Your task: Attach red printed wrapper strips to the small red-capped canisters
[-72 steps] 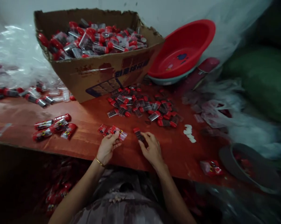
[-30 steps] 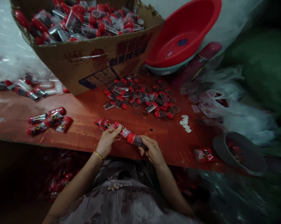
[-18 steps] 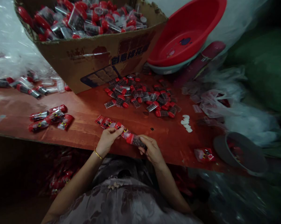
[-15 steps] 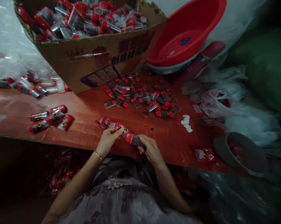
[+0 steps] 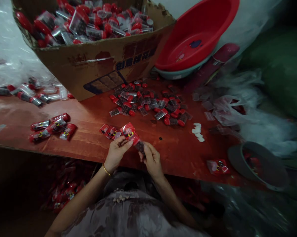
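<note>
- Far out to the left of my hands, a cluster of red wrapped packets [image 5: 51, 126] lies near the front edge of the worktop [image 5: 94, 146], with bare wood between them and me.
- Past them, up and to the left of my hands, a cardboard box [image 5: 89, 62] full of red-capped clear tubes stands on the worktop; its near corner overhangs the open stretch in front of me.
- Just left of my left hand [image 5: 116, 153], a few flat red sleeves [image 5: 109, 130] lie on the wood, almost touching my fingertips.
- My left hand pinches a red printed sleeve [image 5: 129, 131] at its lower end; it is lifted just above the worktop edge.
- My right hand [image 5: 150, 159] is closed around a dark tube [image 5: 139, 146], whose end meets the sleeve. The two hands are close together.
- Beyond my hands, a loose pile of tubes [image 5: 148, 103] spreads out, with a clear strip of wood between.
- Further right, small white pieces [image 5: 197, 131], then a red basin [image 5: 195, 39] leaning behind them.
- Far right, near the worktop edge, a single packet [image 5: 217, 166] and a grey bowl [image 5: 259, 164].
</note>
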The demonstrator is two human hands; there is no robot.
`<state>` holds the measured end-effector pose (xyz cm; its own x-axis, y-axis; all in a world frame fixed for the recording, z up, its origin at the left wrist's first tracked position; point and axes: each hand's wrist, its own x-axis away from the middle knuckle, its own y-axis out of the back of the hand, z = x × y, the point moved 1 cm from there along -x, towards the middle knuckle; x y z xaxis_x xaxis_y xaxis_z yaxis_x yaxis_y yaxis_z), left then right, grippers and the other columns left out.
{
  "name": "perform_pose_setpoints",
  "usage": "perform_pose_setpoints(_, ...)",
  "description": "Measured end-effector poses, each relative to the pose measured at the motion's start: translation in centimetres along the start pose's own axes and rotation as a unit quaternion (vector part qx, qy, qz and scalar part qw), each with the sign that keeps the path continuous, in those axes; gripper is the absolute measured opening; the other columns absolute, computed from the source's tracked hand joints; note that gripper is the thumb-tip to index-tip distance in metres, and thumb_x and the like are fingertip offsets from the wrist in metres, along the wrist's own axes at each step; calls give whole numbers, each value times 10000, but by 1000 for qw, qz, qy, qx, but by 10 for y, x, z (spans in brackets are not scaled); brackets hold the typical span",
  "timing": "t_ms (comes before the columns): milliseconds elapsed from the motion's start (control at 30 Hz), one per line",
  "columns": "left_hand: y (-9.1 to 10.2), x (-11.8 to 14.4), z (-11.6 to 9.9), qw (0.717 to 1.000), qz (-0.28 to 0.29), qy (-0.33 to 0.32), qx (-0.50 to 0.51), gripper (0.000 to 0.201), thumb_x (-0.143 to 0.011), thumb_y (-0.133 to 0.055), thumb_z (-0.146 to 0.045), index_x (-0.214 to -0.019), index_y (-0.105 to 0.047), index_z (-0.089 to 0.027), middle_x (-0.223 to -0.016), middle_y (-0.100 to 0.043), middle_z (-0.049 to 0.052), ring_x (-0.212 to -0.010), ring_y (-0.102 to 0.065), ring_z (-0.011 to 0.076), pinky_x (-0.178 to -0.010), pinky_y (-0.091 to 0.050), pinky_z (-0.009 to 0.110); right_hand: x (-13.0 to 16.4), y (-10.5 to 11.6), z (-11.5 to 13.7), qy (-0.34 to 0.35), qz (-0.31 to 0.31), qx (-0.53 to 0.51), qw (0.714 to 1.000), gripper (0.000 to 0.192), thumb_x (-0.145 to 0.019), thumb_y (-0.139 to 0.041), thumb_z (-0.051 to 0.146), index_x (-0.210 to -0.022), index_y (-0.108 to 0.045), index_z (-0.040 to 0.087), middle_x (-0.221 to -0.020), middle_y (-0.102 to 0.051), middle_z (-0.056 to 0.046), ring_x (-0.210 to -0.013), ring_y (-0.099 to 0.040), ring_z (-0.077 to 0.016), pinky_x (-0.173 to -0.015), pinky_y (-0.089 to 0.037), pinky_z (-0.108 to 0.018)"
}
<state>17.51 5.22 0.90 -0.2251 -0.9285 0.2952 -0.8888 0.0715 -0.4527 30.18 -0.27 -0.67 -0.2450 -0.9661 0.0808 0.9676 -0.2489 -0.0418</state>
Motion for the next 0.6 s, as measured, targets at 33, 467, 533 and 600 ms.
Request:
perform_pose_setpoints(33,0,-1,-2,1000,4,-1,-4,285,-548,-804,-260,-797,-707,-161,-815,-719,21,-756,-635,133,-778,-479,245,0,0,1,8,6,12,1000,335,-878,-420,474,-909,-582,182,-522,-447,60,-427,-395,-67,-389,-307,-177)
perform_pose_setpoints(467,-8,0,10,995,-69,6,74,339,-498,-828,-319,-702,-635,-130,-650,-668,-5,-549,-574,79,-566,-459,199,-1,-20,0,47,-19,4,999,310,-910,-385,439,-971,-551,184,-575,-518,48,-401,-397,-58,-395,-333,-186)
perform_pose_setpoints(533,-8,-1,7,996,-45,8,75,337,-541,-800,-378,-687,-626,-129,-626,-650,-5,-507,-553,78,-502,-442,196,-1,-22,-1,51,1,2,999,302,-911,-386,432,-989,-546,188,-600,-532,43,-404,-404,-58,-401,-343,-190)
perform_pose_setpoints(600,-7,-4,3,998,-5,19,66,337,-596,-757,-424,-684,-622,-128,-591,-626,-8,-455,-522,78,-437,-413,200,-1,-22,-1,61,16,10,998,295,-915,-379,426,-983,-544,192,-615,-534,40,-406,-404,-60,-399,-343,-193)
